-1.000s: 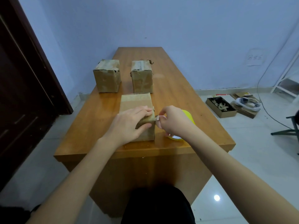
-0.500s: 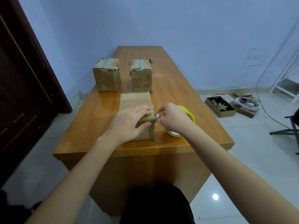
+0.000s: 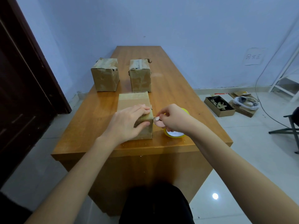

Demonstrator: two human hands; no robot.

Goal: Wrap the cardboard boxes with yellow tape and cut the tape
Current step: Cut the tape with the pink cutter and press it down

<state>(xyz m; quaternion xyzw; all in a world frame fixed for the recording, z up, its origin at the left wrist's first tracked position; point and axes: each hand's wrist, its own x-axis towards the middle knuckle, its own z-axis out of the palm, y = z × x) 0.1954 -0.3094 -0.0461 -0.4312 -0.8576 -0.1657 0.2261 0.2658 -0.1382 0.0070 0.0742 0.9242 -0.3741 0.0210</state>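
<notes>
- Since the earlier picture the right hand [image 3: 174, 119] has lifted a little beside the near box [image 3: 134, 102], so more of the yellow tape roll [image 3: 174, 135] shows beneath it on the table [image 3: 169, 81]; the left hand [image 3: 127, 121] has barely moved.
- Left hand: fingers lie across the top of the near box and the thumb presses its front face, clamping the near right corner.
- Right hand: fingers curled, pinching something small at that same corner, just above the roll; it looks like the free tape end, but it is too small to be sure.
- Step in hand, as I judge it: fixing the tape start to the first box.
- Next move calls for pressing that end flat, then drawing the roll around the box while the left hand steadies it.
- Two more boxes [image 3: 105, 75] [image 3: 140, 75] stand side by side farther back on the table, untouched by either hand.
</notes>
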